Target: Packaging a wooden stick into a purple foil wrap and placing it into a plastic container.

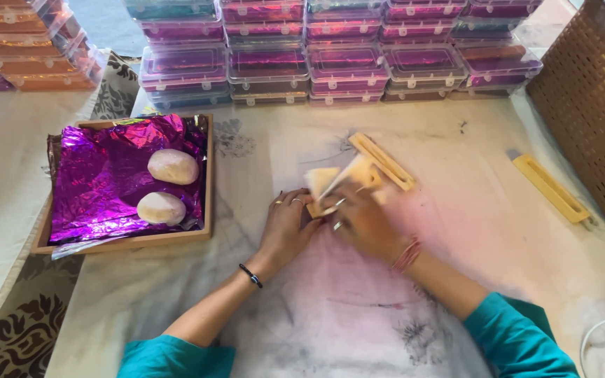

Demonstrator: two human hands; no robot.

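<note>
My left hand (285,227) rests on the cloth-covered table, and its fingertips press on a small wooden block (314,209). My right hand (364,222), blurred by motion, grips a pale flat piece (341,179) that sticks up over that block. Just beyond the pale piece, a long wooden slotted mould (384,162) lies at a slant. Both wrists wear bands and the sleeves are teal.
A wooden tray (209,175) at the left holds crumpled purple foil (99,182) and two pale dough balls (173,166). Stacks of clear lidded boxes (267,66) line the far edge. A wicker basket (589,105) stands right, near a yellow wooden bar (550,189).
</note>
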